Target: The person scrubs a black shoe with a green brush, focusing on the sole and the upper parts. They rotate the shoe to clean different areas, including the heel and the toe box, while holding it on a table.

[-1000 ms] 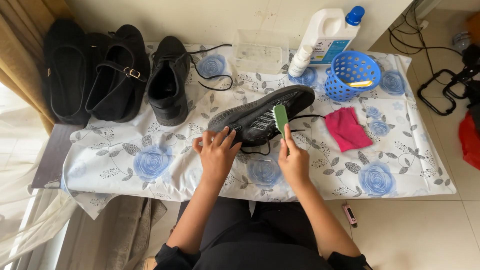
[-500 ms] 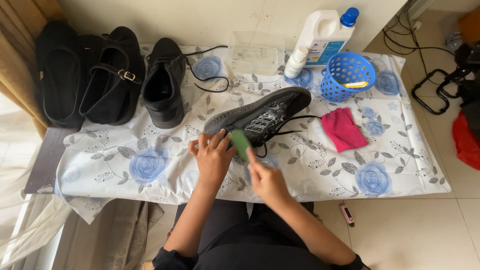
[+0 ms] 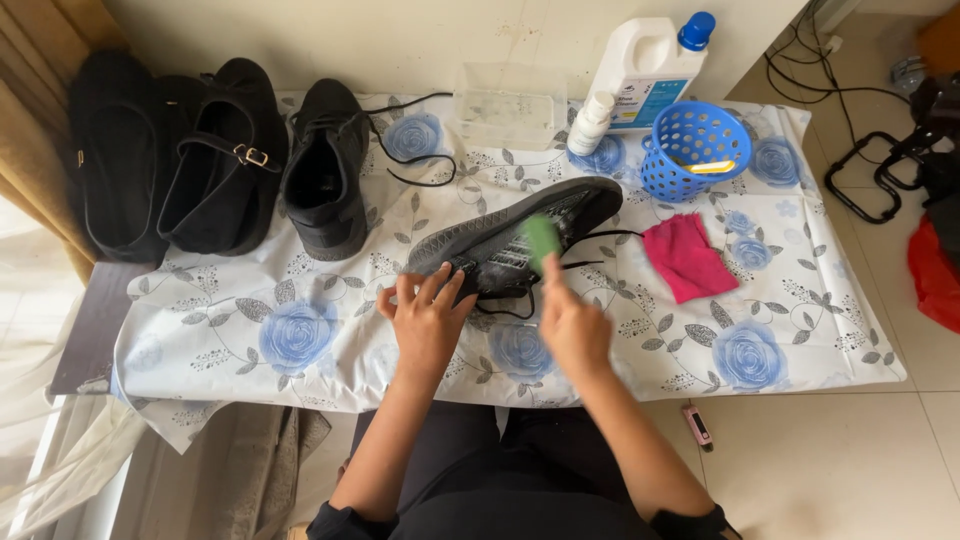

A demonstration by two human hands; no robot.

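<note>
A dark grey sneaker (image 3: 510,235) lies on its side on the flowered cloth (image 3: 300,340), sole edge toward me, its black laces trailing loose. My left hand (image 3: 425,315) presses on the sneaker's near end with fingers spread. My right hand (image 3: 570,320) grips a small green brush (image 3: 541,238), blurred with motion, against the sneaker's middle.
A pink cloth (image 3: 685,258) lies right of the sneaker. Behind it stand a blue basket (image 3: 695,150), a white jug (image 3: 645,65) with blue cap, a small white bottle (image 3: 590,123) and a clear tub (image 3: 510,105). Black shoes (image 3: 325,170) line the left. Cables and a red bag lie on the floor at right.
My right hand with the green brush swept left along the sneaker, then back toward its middle. My left hand stayed on the near end.
</note>
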